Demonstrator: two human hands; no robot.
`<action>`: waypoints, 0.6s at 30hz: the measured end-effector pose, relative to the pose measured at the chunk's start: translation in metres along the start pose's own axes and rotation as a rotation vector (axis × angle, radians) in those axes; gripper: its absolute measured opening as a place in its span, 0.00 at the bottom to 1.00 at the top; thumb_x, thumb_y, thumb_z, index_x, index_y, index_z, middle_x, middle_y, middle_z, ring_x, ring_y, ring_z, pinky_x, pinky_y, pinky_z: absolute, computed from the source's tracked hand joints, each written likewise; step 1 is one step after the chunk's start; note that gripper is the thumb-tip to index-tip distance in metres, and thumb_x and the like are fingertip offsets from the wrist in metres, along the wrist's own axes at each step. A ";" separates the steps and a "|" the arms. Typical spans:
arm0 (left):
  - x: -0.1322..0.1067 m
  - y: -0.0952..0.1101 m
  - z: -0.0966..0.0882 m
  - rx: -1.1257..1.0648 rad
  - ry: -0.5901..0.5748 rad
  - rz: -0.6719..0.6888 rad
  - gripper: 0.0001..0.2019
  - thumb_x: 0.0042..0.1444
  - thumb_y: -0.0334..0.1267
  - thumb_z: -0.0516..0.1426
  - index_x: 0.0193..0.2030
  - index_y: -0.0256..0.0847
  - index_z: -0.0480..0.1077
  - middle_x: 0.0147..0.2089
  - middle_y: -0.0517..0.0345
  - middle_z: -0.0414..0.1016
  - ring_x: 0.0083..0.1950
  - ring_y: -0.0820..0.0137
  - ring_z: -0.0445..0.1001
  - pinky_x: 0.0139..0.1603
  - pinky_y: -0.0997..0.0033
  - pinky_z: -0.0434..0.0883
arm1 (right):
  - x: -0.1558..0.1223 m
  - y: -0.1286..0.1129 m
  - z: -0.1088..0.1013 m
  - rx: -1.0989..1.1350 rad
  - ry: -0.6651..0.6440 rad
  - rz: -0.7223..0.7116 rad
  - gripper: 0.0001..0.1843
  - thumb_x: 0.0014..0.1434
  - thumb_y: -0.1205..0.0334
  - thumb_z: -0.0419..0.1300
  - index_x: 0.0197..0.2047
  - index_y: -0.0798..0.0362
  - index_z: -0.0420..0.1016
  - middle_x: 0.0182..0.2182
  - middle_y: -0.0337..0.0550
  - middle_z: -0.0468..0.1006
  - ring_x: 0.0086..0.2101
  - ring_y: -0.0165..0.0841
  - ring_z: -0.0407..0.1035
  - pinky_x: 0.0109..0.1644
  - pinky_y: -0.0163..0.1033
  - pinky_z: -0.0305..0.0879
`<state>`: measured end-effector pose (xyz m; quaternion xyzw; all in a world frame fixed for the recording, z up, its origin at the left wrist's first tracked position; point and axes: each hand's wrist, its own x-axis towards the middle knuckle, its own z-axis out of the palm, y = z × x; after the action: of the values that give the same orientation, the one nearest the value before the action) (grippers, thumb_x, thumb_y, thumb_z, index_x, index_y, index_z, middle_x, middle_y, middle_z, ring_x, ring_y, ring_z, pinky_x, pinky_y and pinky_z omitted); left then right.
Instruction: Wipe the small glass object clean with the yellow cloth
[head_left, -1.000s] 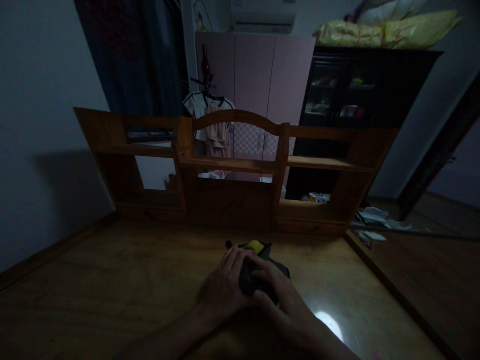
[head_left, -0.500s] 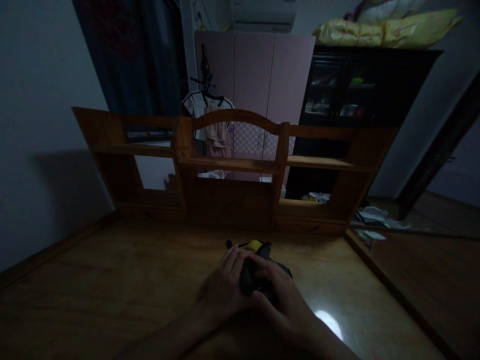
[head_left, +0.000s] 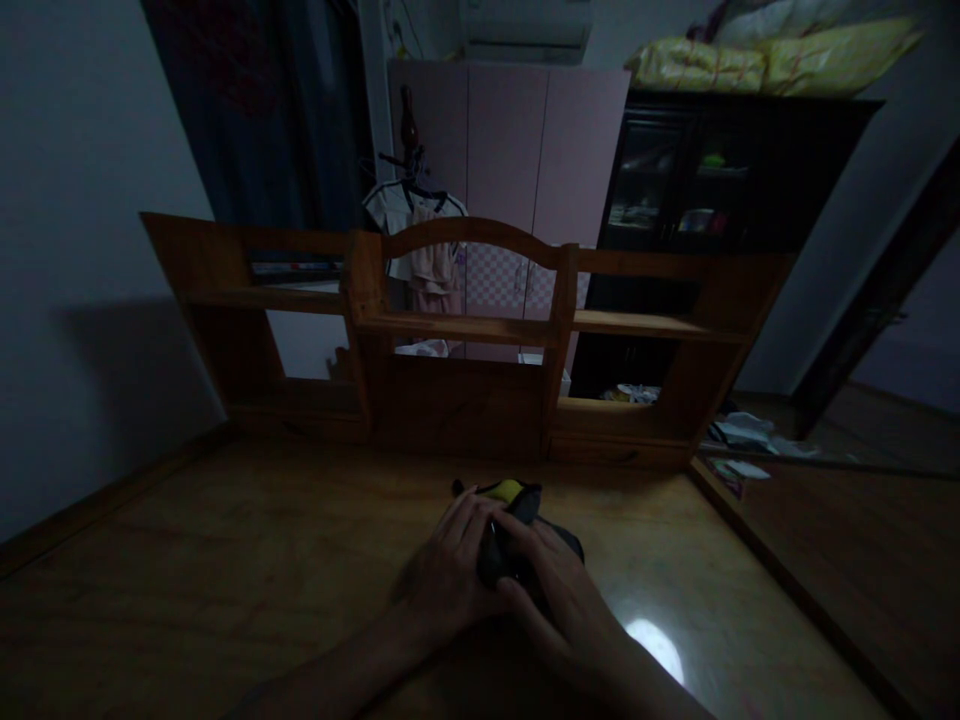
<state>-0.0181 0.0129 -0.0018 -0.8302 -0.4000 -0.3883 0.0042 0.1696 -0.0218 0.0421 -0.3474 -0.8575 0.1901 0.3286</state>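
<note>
A soft-looking black and grey pouch-like thing (head_left: pixel 492 562) with a yellow-green patch lies on the wooden desk (head_left: pixel 300 545), near its middle. My left hand (head_left: pixel 453 562) is wrapped about its left side, fingers together and pointing away from me. From the right, my right hand (head_left: pixel 553 592) arches over it, fingers across the top and thumb along the near side. Much of the pouch-like thing is covered by my hands, and the dim light keeps its exact kind unclear. A dark tip pokes out beyond my left fingers.
Along the desk's far edge stands a wooden shelf unit (head_left: pixel 465 325) with open compartments and small drawers. A pale wall (head_left: pixel 97 300) borders the left side. Beyond the shelf are hanging clothes (head_left: pixel 431 255), a pink wardrobe (head_left: pixel 504 150) and a dark cabinet (head_left: pixel 675 180).
My right fingers and thumb have shifted slightly left over the pouch-like thing. My left hand stays nearly still against it.
</note>
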 end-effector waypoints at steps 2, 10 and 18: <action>0.001 0.000 0.000 -0.004 0.010 0.007 0.34 0.49 0.51 0.64 0.58 0.39 0.58 0.56 0.44 0.69 0.62 0.50 0.66 0.65 0.42 0.63 | 0.000 0.000 0.000 -0.002 0.001 0.001 0.32 0.66 0.61 0.54 0.70 0.43 0.47 0.62 0.46 0.64 0.59 0.40 0.60 0.64 0.47 0.58; 0.000 0.002 -0.001 -0.014 0.027 -0.004 0.33 0.48 0.46 0.64 0.58 0.41 0.58 0.56 0.46 0.69 0.63 0.50 0.65 0.65 0.44 0.62 | 0.000 -0.002 0.001 0.000 0.008 -0.005 0.33 0.65 0.61 0.55 0.70 0.45 0.47 0.62 0.48 0.64 0.59 0.40 0.60 0.64 0.48 0.60; -0.001 0.002 0.000 -0.033 0.010 -0.033 0.33 0.48 0.45 0.63 0.60 0.41 0.58 0.58 0.47 0.68 0.65 0.51 0.62 0.66 0.45 0.60 | -0.001 0.000 0.003 -0.010 0.034 -0.040 0.34 0.64 0.62 0.56 0.70 0.48 0.49 0.63 0.50 0.62 0.61 0.43 0.58 0.65 0.50 0.58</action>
<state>-0.0177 0.0110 -0.0018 -0.8214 -0.4073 -0.3990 -0.0137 0.1679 -0.0225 0.0397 -0.3352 -0.8594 0.1731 0.3451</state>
